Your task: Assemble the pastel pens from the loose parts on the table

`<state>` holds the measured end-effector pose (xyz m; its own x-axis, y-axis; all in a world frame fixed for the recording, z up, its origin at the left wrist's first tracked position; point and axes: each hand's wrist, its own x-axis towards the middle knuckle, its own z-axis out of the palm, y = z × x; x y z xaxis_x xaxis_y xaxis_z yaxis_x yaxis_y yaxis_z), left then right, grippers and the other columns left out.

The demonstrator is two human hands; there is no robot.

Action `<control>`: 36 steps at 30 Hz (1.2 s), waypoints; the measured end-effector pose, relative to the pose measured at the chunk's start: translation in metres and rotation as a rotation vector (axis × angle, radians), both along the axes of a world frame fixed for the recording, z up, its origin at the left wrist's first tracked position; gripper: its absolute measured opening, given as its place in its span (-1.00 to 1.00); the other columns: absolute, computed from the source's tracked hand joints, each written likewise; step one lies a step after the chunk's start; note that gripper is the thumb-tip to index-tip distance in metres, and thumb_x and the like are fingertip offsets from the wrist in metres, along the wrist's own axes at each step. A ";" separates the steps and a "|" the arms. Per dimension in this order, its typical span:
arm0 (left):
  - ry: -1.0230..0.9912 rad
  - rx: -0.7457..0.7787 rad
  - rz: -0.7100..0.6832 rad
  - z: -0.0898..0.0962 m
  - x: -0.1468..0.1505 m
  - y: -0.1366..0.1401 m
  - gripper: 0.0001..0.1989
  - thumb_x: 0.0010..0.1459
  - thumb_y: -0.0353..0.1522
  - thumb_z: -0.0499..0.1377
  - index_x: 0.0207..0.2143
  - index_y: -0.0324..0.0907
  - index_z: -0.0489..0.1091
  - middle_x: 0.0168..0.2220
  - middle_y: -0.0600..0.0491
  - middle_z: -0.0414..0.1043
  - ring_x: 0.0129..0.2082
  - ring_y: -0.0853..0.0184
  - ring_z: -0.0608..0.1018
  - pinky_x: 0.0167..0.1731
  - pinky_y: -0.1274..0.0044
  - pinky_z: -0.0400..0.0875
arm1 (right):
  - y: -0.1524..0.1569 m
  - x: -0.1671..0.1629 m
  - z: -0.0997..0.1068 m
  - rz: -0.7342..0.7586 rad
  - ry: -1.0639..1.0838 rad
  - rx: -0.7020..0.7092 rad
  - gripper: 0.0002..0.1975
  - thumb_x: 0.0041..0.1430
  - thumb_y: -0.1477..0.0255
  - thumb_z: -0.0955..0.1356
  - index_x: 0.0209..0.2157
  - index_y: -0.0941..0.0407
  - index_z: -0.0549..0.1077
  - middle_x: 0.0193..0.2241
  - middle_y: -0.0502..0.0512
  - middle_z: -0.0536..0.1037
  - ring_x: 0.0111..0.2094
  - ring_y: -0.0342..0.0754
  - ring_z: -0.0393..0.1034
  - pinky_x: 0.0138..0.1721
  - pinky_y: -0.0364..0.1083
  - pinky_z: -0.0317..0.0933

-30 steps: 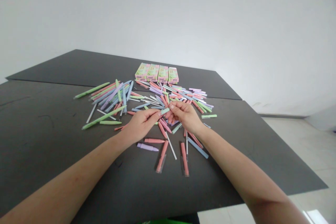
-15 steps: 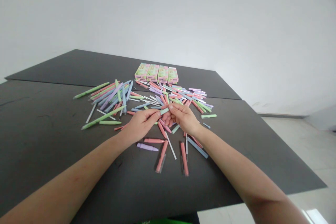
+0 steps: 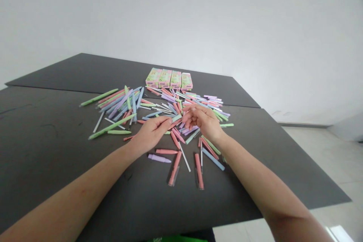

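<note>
My left hand [image 3: 151,131] pinches a pale green pen barrel [image 3: 176,118] between thumb and fingers, its free end pointing right. Just beyond that end is my right hand [image 3: 202,120], fingers loosely curled and apart, with nothing visible in them. Below both hands lies a spread of pen parts: pink barrels, a purple barrel [image 3: 159,158], a white refill tube [image 3: 184,157] and a blue barrel [image 3: 213,159]. Two pink pieces, one of them a pink barrel [image 3: 199,171], lie nearest me with clear caps at their ends.
Assembled-looking pens [image 3: 121,102] are heaped on the left. Loose barrels and white refills [image 3: 163,108] cover the middle, with more coloured parts [image 3: 214,100] to the right. Several pink-and-green boxes [image 3: 176,79] stand in a row behind on the dark table [image 3: 56,140]. A pale wall rises behind.
My right hand has let go of the pale green barrel and moved slightly right, its fingers opening. My left hand still holds the barrel, nearly in place.
</note>
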<state>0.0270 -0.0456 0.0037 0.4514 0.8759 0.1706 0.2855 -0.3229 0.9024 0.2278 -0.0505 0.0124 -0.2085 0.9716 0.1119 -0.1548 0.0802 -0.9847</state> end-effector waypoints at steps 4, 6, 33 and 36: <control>-0.067 -0.041 -0.017 -0.003 -0.003 0.003 -0.65 0.26 -0.21 -0.01 -0.57 -0.17 0.18 -0.67 0.21 0.08 -0.64 0.47 0.19 -0.61 0.60 0.11 | 0.004 0.015 0.010 -0.161 -0.120 0.107 -0.75 0.17 0.26 0.31 -0.27 0.15 0.47 -0.56 0.00 0.51 -0.62 -0.18 0.32 -0.59 -0.18 0.19; -0.101 -0.082 -0.028 -0.005 -0.004 0.004 -0.62 0.27 -0.19 -0.02 -0.57 -0.18 0.18 -0.65 0.19 0.12 -0.64 0.49 0.21 -0.63 0.62 0.11 | 0.006 0.024 0.012 -0.204 -0.298 0.190 -0.80 0.15 0.32 0.32 -0.30 0.15 0.50 -0.58 -0.03 0.48 -0.61 -0.19 0.29 -0.55 -0.18 0.18; -0.347 -0.164 0.042 -0.013 -0.004 0.012 -0.73 0.21 -0.18 0.12 -0.30 -0.22 0.39 -0.39 0.05 0.34 -0.40 0.40 0.41 -0.62 0.67 0.30 | -0.031 -0.015 0.012 0.444 -1.686 0.257 -0.73 0.05 0.35 0.30 -0.38 0.22 0.57 -0.47 0.21 0.56 -0.48 -0.03 0.39 -0.54 -0.12 0.00; -0.345 -0.167 0.038 -0.013 -0.004 0.011 -0.73 0.21 -0.18 0.12 -0.30 -0.22 0.39 -0.39 0.05 0.34 -0.40 0.40 0.41 -0.62 0.66 0.31 | -0.032 -0.019 0.010 0.384 -1.699 0.229 -0.72 0.01 0.39 0.28 -0.36 0.22 0.58 -0.44 0.23 0.57 -0.48 -0.03 0.39 -0.54 -0.12 0.00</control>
<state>0.0230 -0.0342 -0.0094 0.3591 0.9194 0.1602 -0.0350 -0.1583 0.9868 0.2092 -0.0827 0.0219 -0.4223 0.8411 -0.3380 0.8989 0.4368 -0.0361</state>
